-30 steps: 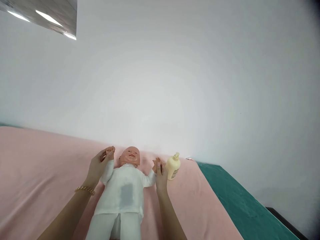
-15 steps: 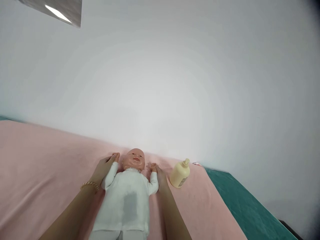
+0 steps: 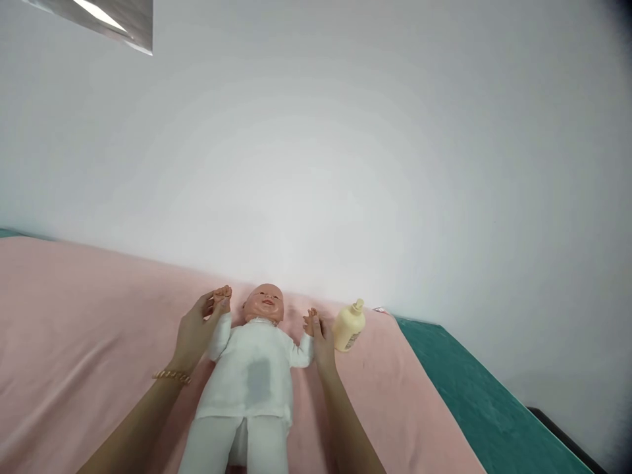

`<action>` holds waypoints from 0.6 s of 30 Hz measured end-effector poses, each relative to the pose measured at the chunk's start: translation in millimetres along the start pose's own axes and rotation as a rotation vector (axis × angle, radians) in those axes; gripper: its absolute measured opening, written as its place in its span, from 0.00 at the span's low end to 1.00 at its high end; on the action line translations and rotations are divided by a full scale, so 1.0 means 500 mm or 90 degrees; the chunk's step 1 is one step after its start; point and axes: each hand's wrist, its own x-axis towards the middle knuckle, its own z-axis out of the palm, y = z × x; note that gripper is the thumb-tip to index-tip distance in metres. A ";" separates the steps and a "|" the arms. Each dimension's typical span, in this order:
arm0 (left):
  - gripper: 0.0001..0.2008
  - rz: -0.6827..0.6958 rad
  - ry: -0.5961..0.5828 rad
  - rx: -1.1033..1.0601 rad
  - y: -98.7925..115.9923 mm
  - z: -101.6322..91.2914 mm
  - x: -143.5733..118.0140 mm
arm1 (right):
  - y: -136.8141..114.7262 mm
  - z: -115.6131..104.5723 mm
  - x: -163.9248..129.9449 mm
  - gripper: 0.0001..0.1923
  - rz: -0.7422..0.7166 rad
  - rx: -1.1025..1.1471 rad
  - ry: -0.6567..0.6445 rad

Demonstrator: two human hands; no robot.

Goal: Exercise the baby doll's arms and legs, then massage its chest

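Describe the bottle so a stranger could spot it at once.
Find the pink blanket against the white wall; a doll in white lies on it. Just beyond the right hand is the bottle: cream-coloured, pump-topped, tilted, the only container there.

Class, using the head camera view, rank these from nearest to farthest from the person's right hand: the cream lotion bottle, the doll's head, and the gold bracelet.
From the right hand:
1. Lotion bottle, just to its right on the pink blanket.
2. Doll's head, to its left.
3. Gold bracelet, on the left wrist, beyond the doll's body.
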 end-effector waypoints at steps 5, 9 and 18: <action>0.23 0.033 0.025 0.126 0.019 -0.043 -0.055 | -0.015 -0.040 -0.049 0.22 -0.048 0.016 0.015; 0.26 -0.021 0.035 0.232 0.032 -0.088 -0.122 | -0.023 -0.070 -0.114 0.26 -0.065 -0.010 0.017; 0.21 -0.070 -0.039 0.356 -0.009 -0.171 -0.239 | -0.015 -0.123 -0.277 0.34 -0.008 -0.143 -0.032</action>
